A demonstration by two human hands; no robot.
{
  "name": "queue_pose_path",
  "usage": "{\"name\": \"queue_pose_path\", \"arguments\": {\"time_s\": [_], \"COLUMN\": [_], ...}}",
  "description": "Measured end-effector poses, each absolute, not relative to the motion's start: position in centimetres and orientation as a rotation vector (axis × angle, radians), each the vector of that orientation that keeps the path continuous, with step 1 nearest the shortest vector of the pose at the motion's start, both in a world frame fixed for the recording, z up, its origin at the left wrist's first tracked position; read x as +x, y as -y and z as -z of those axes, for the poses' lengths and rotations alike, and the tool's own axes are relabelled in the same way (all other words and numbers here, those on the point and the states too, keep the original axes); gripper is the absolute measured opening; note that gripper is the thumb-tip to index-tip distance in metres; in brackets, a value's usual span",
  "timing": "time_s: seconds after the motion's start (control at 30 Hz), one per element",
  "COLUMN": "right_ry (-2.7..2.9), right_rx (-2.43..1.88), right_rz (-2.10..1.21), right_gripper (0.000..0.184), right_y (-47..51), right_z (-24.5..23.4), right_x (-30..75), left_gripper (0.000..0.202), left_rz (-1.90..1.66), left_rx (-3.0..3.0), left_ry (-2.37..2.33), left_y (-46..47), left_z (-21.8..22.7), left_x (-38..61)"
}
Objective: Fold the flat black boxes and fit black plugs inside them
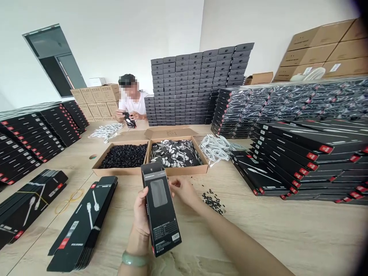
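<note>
My left hand, with a green bangle at the wrist, is wrapped round a slim black cable box. The box stands tilted with its windowed, printed face toward me, and its top end looks open. Close beside the box's upper right edge is my right hand, its fingers curled together in a pinch; whatever they hold is too small or hidden to make out. Behind the hands sits an open carton with small black pieces in one half and black-and-white tags in the other.
Flat black box sleeves lie at left near a yellow rubber band. Loose black bits are scattered at right. White cables lie behind them. Stacked black boxes flank the table. A co-worker sits opposite, holding a box.
</note>
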State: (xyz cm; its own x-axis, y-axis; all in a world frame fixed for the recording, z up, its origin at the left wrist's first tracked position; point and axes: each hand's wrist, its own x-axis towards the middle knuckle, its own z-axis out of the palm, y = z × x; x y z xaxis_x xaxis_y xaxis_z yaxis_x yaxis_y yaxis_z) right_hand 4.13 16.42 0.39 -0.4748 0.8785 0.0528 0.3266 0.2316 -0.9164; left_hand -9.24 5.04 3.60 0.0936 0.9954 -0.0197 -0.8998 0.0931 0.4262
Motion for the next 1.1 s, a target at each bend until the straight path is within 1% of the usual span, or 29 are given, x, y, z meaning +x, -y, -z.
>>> {"name": "queue_pose_path", "arguments": {"time_s": [0.2,0.4,0.53,0.67,0.8,0.87,1.0,1.03,1.1], "right_ry": [1.673,1.550,1.565,1.623,1.666,1.638,1.592,1.599,1.639], "right_rx": [-1.093,-1.012,-0.994,-0.967,-0.908,-0.855,-0.800,-0.797,-0.800], "right_rz": [-1.505,-1.707,-1.661,-1.515,-1.351,-1.330,-1.391,-1.403,-1.425], "right_gripper": [0.032,0.041,0.043,0.035,0.031,0.027,0.020,0.021,0.029], "right_y": [-17.1,-17.6,-18.1,-17.6,-15.7,-14.8,-14.0,-14.0,-14.0], "right_z": [-0.2,-0.5,-2.2,-5.5,-8.9,-10.0,-10.6,-10.6,-10.5], "right_x": [7.7,8.9,9.9,11.2,11.6,11.5,11.4,11.4,11.6], "left_gripper": [0.045,0.043,0.043,0.044,0.062,0.068,0.065,0.063,0.059], "left_rz": [-1.344,-1.433,-1.419,-1.396,-1.374,-1.349,-1.361,-1.367,-1.364], "left_rx": [0.324,0.283,0.276,0.347,0.549,0.591,0.598,0.603,0.614], "left_ry": [-0.412,-0.474,-0.512,-0.634,-0.682,-0.687,-0.686,-0.676,-0.654], "left_y": [-4.9,-4.8,-4.7,-4.9,-5.0,-4.9,-4.5,-4.4,-4.4], "left_z": [-3.1,-3.4,-3.5,-3.4,-3.2,-3.0,-2.6,-2.6,-2.6], "left_x": [-7.9,-8.5,-8.4,-7.3,-5.9,-5.4,-4.9,-4.9,-4.9]}}
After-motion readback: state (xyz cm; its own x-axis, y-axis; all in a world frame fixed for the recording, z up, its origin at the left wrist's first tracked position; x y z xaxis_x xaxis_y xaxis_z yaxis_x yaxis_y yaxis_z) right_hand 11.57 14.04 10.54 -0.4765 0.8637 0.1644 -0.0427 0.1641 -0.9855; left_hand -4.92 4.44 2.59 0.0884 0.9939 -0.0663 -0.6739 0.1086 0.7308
